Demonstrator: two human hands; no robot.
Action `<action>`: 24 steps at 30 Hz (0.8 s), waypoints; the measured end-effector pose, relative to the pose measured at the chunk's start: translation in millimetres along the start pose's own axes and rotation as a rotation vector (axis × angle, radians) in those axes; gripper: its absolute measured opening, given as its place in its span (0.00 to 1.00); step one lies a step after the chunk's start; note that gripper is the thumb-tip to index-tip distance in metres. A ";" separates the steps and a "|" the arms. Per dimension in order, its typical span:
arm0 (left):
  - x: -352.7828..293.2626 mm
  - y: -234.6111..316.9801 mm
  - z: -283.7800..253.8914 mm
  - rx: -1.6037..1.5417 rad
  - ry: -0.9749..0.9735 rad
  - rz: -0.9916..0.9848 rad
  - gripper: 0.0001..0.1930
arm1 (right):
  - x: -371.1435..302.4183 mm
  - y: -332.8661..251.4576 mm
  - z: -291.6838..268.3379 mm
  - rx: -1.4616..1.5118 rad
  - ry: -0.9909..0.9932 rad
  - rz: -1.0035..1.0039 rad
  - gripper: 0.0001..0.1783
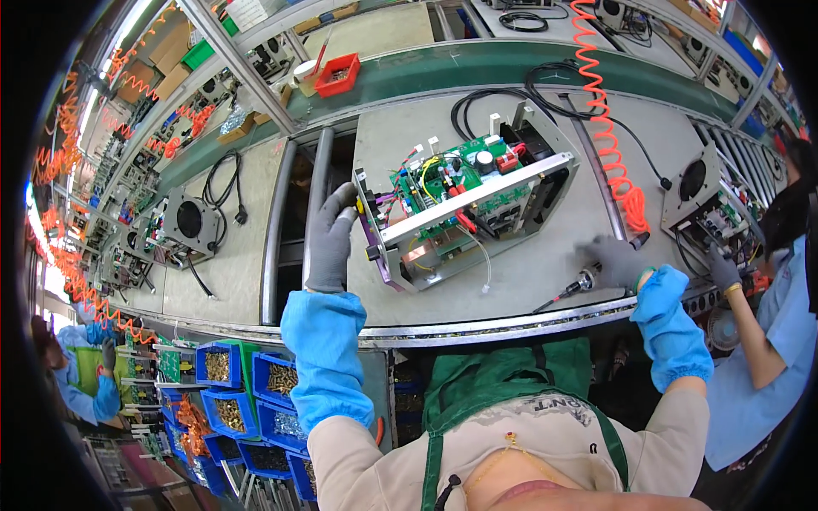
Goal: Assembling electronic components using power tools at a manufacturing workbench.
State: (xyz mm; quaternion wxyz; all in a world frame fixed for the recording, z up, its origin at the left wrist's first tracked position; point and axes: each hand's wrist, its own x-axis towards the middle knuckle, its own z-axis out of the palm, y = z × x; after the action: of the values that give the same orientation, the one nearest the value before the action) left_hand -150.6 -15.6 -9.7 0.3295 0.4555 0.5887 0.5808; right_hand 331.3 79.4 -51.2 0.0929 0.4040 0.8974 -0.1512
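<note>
An open metal chassis [477, 213] sits at an angle on the workbench in front of me, a green circuit board [464, 175], coloured wires and a black fan inside it. My left hand [331, 243], in a grey glove, grips the chassis's left end panel by its edge, fingertips near a small knob. Low to the right of the chassis, my right hand [615, 260] is closed round a power screwdriver [584, 283]. Motion smears that grey glove slightly. The driver's thin bit points left, toward the bench's front edge. An orange coiled hose [613, 153] comes down to its rear end.
Black cables [486, 106] lie behind the chassis. Another open unit [189, 221] stands at the left. At the right a co-worker's gloved hand [722, 268] is at a similar unit [694, 192]. Blue parts bins [228, 413] hang below; a red bin [337, 75] stands beyond.
</note>
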 end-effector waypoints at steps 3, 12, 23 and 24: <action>0.4 -3.7 7.1 -0.049 0.013 -0.035 0.22 | 44.0 -50.1 -23.2 0.712 0.488 0.191 0.33; -52.4 2.8 36.9 0.142 0.231 -0.013 0.23 | 187.8 -46.0 -45.5 0.649 0.754 0.227 0.25; -34.2 -18.6 84.6 -0.060 0.151 -0.039 0.19 | 180.2 -46.6 -129.0 1.309 0.896 0.051 0.21; -7.0 -31.6 71.6 -0.033 0.184 -0.037 0.20 | 138.5 -65.5 -122.1 1.273 1.016 0.099 0.17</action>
State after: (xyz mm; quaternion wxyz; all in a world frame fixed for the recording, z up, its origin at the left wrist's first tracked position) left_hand -87.2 8.3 -49.5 0.2921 0.3840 0.6150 0.6237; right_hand 185.7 177.0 36.1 -0.5661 0.4377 0.5532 -0.4265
